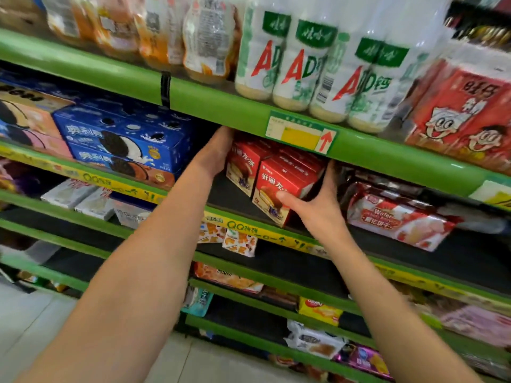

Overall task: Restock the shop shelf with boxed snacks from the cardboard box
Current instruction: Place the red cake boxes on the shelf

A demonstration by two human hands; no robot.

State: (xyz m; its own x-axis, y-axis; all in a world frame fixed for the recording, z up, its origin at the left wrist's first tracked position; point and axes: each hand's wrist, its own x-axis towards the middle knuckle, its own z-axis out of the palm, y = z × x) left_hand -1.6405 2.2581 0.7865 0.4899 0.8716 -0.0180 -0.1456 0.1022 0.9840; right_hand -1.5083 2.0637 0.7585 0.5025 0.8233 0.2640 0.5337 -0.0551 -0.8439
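Observation:
Two red boxes of chocolate pies stand side by side on a green shop shelf (249,222). The front red box (279,186) is nearer to me and the back red box (243,167) sits to its left and deeper in. My left hand (218,150) reaches under the upper shelf and lies against the back box's left side. My right hand (315,200) grips the front box, thumb across its front face and fingers up its right side. The cardboard box is out of view.
Blue cookie boxes (124,142) stand left of the red boxes and a strawberry wafer pack (395,219) lies to the right. White drink bottles (298,64) and red cartons (464,114) fill the shelf above. Lower shelves hold several snack packs. Pale floor shows at the bottom left.

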